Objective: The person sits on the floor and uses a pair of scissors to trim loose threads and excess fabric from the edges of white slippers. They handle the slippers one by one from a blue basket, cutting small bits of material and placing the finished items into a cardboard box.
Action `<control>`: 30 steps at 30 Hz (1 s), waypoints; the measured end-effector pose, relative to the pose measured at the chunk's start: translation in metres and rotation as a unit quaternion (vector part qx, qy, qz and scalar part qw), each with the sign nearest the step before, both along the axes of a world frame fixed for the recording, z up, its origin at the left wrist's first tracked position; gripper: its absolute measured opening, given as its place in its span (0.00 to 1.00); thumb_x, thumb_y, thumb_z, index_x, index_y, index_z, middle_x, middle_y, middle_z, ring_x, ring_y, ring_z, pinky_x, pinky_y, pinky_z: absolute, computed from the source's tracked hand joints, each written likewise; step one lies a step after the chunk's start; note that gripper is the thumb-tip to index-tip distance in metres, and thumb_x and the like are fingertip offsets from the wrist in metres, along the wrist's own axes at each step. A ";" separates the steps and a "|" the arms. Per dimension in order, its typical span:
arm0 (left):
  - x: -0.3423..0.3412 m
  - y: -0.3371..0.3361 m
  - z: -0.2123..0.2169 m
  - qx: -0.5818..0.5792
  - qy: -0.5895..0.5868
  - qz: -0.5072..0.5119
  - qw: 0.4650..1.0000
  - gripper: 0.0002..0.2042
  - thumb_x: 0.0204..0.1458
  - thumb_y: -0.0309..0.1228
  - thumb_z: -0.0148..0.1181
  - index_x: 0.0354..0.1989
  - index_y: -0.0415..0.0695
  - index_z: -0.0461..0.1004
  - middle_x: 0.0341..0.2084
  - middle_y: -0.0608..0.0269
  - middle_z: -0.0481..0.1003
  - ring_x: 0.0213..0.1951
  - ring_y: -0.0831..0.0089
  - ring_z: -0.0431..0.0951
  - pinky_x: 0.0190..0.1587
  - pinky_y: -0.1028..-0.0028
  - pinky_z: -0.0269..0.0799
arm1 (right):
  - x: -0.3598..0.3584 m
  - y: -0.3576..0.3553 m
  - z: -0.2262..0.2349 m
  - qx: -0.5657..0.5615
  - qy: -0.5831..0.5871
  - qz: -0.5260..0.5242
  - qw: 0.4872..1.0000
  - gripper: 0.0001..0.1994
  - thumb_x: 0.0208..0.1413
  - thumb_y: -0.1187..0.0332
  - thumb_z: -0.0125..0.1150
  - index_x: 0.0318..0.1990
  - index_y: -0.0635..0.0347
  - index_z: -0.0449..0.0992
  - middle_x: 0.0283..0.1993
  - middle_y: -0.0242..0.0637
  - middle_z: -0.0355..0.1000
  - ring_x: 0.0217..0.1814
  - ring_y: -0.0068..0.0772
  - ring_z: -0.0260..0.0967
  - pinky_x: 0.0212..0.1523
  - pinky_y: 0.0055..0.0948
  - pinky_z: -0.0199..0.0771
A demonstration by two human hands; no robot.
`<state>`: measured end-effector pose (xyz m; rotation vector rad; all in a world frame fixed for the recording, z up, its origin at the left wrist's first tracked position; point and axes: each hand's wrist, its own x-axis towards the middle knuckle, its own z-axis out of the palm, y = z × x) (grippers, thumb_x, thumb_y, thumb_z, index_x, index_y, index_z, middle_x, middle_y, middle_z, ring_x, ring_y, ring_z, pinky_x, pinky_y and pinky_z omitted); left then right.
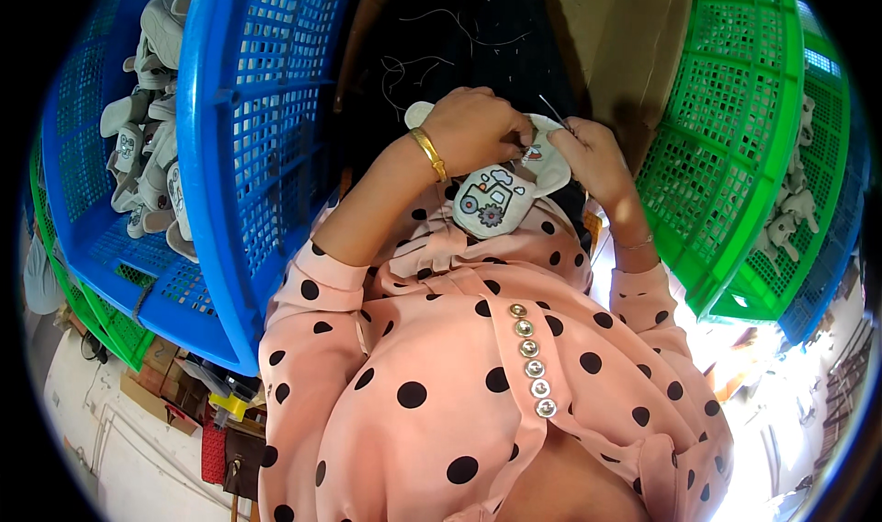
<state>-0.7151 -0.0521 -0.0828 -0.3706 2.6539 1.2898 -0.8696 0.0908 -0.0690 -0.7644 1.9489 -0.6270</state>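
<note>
Over my lap is a white stitched fabric piece with rounded lobes, carrying a picture of a vehicle, a gear and clouds. My left hand, below a gold bangle, is closed on its upper part, with thumb and fingers pinched near a small red detail. At the piece's right side, my right hand is closed around a thin metal tool, whose slim shaft points up and left. Its exact kind cannot be made out. The fingers of both hands partly hide the fabric.
A blue perforated basket on the left holds several similar white fabric pieces. Green perforated baskets stand on the right, with more pale pieces behind. Loose threads lie on the dark surface ahead, beside brown cardboard.
</note>
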 end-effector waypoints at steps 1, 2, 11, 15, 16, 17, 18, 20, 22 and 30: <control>0.001 -0.003 0.002 -0.001 0.005 -0.011 1.000 0.05 0.45 0.33 0.64 0.32 0.53 0.81 0.28 0.66 0.79 0.39 0.63 0.75 0.47 0.67 0.70 | -0.001 -0.001 0.000 0.002 -0.001 0.005 1.000 0.15 0.52 0.64 0.53 0.26 0.73 0.74 0.17 0.47 0.68 0.21 0.31 0.68 0.26 0.32 0.67; 0.001 -0.005 0.003 -0.002 0.011 -0.022 1.000 0.05 0.45 0.33 0.64 0.31 0.52 0.81 0.28 0.65 0.78 0.39 0.63 0.75 0.46 0.67 0.70 | -0.002 -0.001 0.000 0.007 -0.001 0.005 1.000 0.16 0.52 0.64 0.53 0.26 0.73 0.74 0.17 0.47 0.68 0.21 0.31 0.68 0.26 0.32 0.67; 0.008 0.007 -0.001 -0.071 0.105 0.056 0.990 0.08 0.45 0.33 0.65 0.34 0.50 0.81 0.31 0.67 0.79 0.39 0.66 0.76 0.51 0.63 0.67 | -0.002 -0.006 0.002 0.021 0.004 0.018 1.000 0.17 0.51 0.63 0.53 0.25 0.73 0.74 0.18 0.49 0.69 0.21 0.34 0.69 0.26 0.34 0.68; -0.001 0.019 0.001 -0.173 0.073 0.054 0.981 0.08 0.45 0.36 0.64 0.34 0.53 0.82 0.32 0.70 0.79 0.41 0.68 0.75 0.50 0.63 0.67 | 0.001 -0.005 0.002 0.006 0.026 0.011 1.000 0.17 0.51 0.63 0.53 0.26 0.73 0.74 0.18 0.50 0.68 0.20 0.35 0.68 0.26 0.34 0.68; -0.004 0.021 0.001 -0.185 0.053 0.049 0.980 0.08 0.46 0.37 0.64 0.34 0.54 0.82 0.32 0.70 0.78 0.41 0.68 0.75 0.50 0.63 0.66 | 0.002 -0.005 0.003 0.004 0.030 0.007 1.000 0.17 0.51 0.63 0.53 0.26 0.73 0.73 0.18 0.50 0.68 0.20 0.35 0.68 0.26 0.35 0.68; -0.007 0.023 0.000 -0.198 0.033 0.044 0.979 0.08 0.46 0.38 0.64 0.34 0.55 0.82 0.32 0.71 0.78 0.42 0.68 0.75 0.49 0.63 0.66 | 0.003 -0.004 0.002 0.003 0.037 0.008 0.999 0.16 0.51 0.63 0.52 0.26 0.73 0.73 0.18 0.50 0.68 0.20 0.35 0.68 0.26 0.35 0.67; -0.010 0.025 -0.002 -0.190 0.030 0.047 0.980 0.08 0.45 0.38 0.64 0.34 0.55 0.83 0.32 0.71 0.78 0.42 0.68 0.75 0.49 0.64 0.67 | 0.003 -0.003 0.001 0.002 0.045 0.008 0.999 0.16 0.51 0.64 0.52 0.25 0.73 0.72 0.18 0.51 0.67 0.20 0.35 0.67 0.26 0.35 0.67; -0.012 0.028 -0.008 -0.172 0.023 0.055 0.983 0.08 0.45 0.39 0.64 0.34 0.55 0.83 0.32 0.71 0.76 0.42 0.68 0.74 0.48 0.65 0.67 | 0.004 0.001 -0.003 -0.011 0.050 0.006 0.999 0.15 0.52 0.65 0.52 0.25 0.74 0.71 0.18 0.51 0.66 0.20 0.35 0.66 0.26 0.35 0.67; -0.012 0.025 -0.008 -0.120 0.002 0.063 0.991 0.08 0.44 0.38 0.65 0.33 0.55 0.83 0.32 0.70 0.75 0.42 0.67 0.74 0.48 0.65 0.67 | 0.006 0.006 -0.007 -0.034 0.040 0.001 0.999 0.15 0.52 0.66 0.52 0.24 0.74 0.69 0.17 0.51 0.65 0.19 0.35 0.64 0.25 0.35 0.66; -0.013 0.020 -0.006 -0.044 -0.030 0.028 0.998 0.08 0.43 0.37 0.65 0.31 0.50 0.81 0.35 0.61 0.73 0.44 0.63 0.72 0.49 0.65 0.67 | 0.010 0.005 -0.005 -0.056 0.030 -0.010 0.998 0.13 0.52 0.67 0.52 0.25 0.74 0.69 0.17 0.50 0.65 0.19 0.31 0.61 0.25 0.33 0.65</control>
